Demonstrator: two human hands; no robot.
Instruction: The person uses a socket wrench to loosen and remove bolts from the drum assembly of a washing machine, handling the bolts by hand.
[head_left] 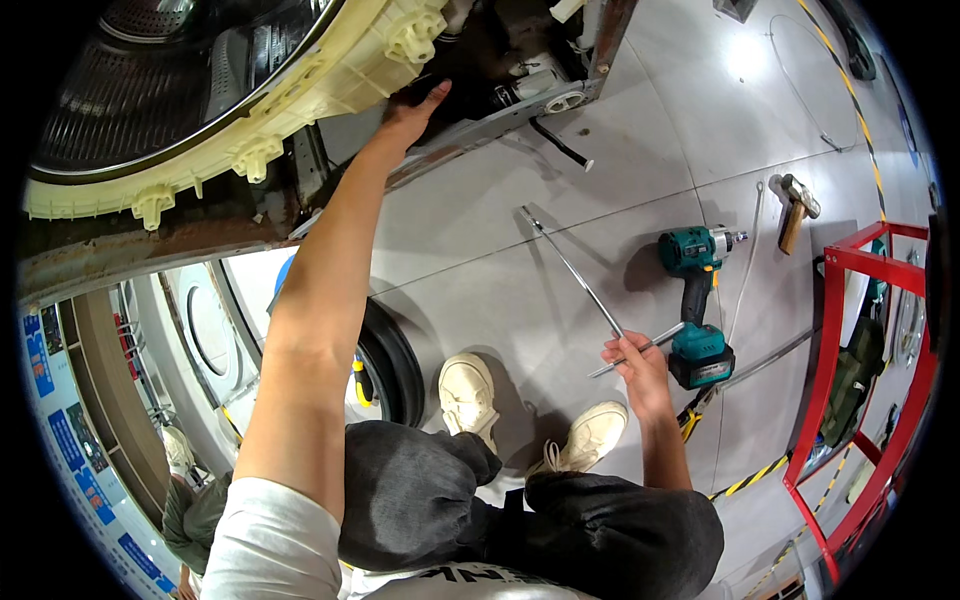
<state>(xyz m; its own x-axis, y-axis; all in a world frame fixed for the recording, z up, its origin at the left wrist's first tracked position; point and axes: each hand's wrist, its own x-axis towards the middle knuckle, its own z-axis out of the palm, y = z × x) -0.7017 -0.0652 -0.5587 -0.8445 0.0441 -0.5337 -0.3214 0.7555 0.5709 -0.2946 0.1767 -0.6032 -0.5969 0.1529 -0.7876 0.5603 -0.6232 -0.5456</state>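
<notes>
Where the cream ring (320,95) curves across the upper left, your left hand (412,115) reaches in beside it, fingers partly hidden, hold unclear. Near centre, the slim, shiny T-handle wrench (582,282) looks stiff, lightish, slick; your right hand's (640,365) fingers curl round its crossbar, the sensible grip.

Left grip (410,118) partly hidden in machine cabinet (452,138), metal drum (130,105) cut off by upper edge
</notes>
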